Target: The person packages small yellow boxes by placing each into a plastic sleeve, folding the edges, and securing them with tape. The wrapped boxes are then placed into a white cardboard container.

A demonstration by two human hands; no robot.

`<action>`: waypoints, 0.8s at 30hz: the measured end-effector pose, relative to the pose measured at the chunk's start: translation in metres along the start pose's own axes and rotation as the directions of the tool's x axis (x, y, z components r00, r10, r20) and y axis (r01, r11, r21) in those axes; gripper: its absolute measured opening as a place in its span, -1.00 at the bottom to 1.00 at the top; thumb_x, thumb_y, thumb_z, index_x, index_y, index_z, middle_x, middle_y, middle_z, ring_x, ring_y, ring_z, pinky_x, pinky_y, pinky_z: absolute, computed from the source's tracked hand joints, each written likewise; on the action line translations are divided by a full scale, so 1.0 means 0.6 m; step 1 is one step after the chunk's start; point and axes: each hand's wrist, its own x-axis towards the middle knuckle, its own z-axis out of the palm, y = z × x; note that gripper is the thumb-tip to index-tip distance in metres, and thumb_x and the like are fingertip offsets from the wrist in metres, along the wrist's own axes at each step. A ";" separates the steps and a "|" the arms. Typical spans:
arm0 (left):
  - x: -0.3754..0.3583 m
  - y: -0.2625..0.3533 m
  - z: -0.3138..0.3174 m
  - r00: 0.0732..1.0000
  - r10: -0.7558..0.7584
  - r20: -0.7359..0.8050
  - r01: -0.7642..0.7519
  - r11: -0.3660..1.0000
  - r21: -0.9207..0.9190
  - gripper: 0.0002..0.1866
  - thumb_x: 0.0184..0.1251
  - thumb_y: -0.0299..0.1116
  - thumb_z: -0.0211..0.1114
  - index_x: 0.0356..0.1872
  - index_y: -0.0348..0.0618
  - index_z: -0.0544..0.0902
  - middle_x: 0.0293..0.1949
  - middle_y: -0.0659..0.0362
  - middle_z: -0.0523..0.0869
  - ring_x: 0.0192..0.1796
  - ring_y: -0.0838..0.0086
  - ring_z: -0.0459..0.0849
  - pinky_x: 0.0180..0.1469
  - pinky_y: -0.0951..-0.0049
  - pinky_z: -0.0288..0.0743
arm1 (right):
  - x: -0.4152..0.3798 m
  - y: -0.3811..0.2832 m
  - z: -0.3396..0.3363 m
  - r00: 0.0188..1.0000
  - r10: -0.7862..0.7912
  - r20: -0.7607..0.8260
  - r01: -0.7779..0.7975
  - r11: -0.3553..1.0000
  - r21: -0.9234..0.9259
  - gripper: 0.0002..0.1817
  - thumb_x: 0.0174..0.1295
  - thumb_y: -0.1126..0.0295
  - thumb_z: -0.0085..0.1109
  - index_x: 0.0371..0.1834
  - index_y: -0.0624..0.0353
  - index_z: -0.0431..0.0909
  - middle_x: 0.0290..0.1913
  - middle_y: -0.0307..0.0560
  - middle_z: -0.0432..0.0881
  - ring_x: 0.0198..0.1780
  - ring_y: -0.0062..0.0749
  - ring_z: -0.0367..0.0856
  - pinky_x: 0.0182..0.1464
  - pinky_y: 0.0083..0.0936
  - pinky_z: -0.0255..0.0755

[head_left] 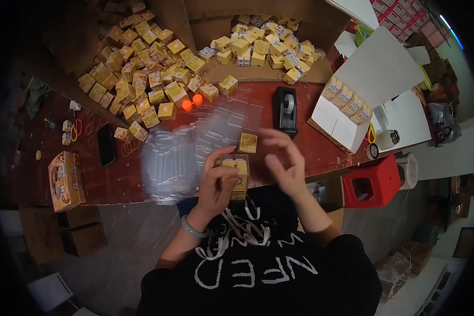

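Note:
My left hand [217, 184] is closed around a clear plastic case [241, 158] with yellow contents inside, near the table's front edge. Just to its right, my right hand [284, 160] has its fingers spread and holds nothing. A small yellow box [248, 142] lies on the red table between and beyond the hands. Flat clear plastic sleeves [168, 166] lie fanned out left of my left hand, with more clear sleeves [218, 124] behind it.
Small printed boxes [139, 79] are heaped at the back left, yellow boxes [258, 45] at the back. A black tape dispenser [286, 110], a white open carton [332, 124], a phone [106, 145], orange round items [187, 105] and a larger printed box [67, 181] are on the table.

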 end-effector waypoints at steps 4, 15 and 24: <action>0.024 -0.033 0.040 0.972 -0.078 0.222 0.058 0.994 0.096 -0.85 0.37 -0.38 0.30 -0.11 -0.07 0.57 0.32 -0.05 0.42 0.02 0.16 0.67 0.05 0.27 0.56 | -0.007 0.170 -0.158 0.880 -0.085 -0.468 -0.228 0.788 -0.572 -0.76 0.28 0.39 0.30 -0.06 0.24 0.57 0.18 0.07 0.51 0.26 -0.20 0.45 0.26 -0.35 0.32; 0.083 -0.107 0.158 0.893 -0.216 0.394 -0.089 0.775 0.626 -0.88 0.29 -0.26 0.32 -0.26 -0.01 0.60 0.39 0.05 0.42 -0.29 0.19 0.71 -0.20 0.29 0.61 | 0.035 0.168 -0.174 0.831 0.468 -0.300 -0.494 0.869 -0.015 -0.84 0.33 0.38 0.30 -0.20 0.26 0.67 -0.15 -0.20 0.66 -0.17 -0.64 0.57 -0.09 -0.69 0.45; 0.043 -0.086 0.159 0.874 -0.188 0.448 -0.234 0.646 0.727 -0.87 0.21 -0.32 0.33 -0.32 -0.07 0.56 0.50 0.11 0.28 -0.41 0.26 0.59 -0.44 0.35 0.56 | 0.000 0.169 -0.155 0.786 0.438 -0.436 -0.430 0.894 0.123 -0.92 0.22 0.53 0.33 -0.25 0.27 0.74 0.33 0.26 0.43 0.44 -0.22 0.29 0.34 -0.46 0.22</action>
